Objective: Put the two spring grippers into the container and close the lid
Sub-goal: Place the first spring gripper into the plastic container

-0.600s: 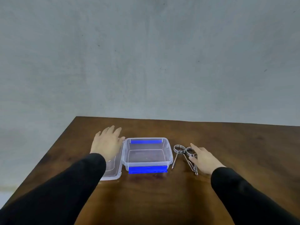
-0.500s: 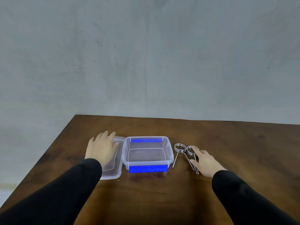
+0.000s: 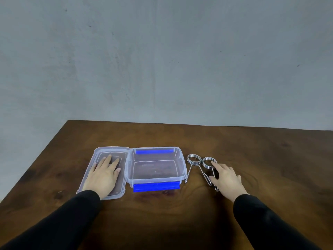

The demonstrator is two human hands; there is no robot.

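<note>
A clear plastic container [image 3: 182, 165] with blue clasps stands open and empty on the wooden table. Its clear lid [image 3: 100, 152] lies flat to its left, and my left hand [image 3: 104, 175] rests palm down on the lid with fingers spread. Two metal spring grippers lie to the right of the container, side by side, coils away from me. The left spring gripper [image 3: 193, 159] is untouched. My right hand [image 3: 226, 178] lies over the handles of the right spring gripper [image 3: 208, 162], fingertips touching its coil, fingers apart and not closed around it.
The brown wooden table [image 3: 180, 213] ends at a far edge against a grey wall and at a left edge running diagonally. Both my forearms wear black sleeves.
My left hand slid from the lid's far right corner down to lie flat on the lid. My right hand stayed on the right spring gripper.
</note>
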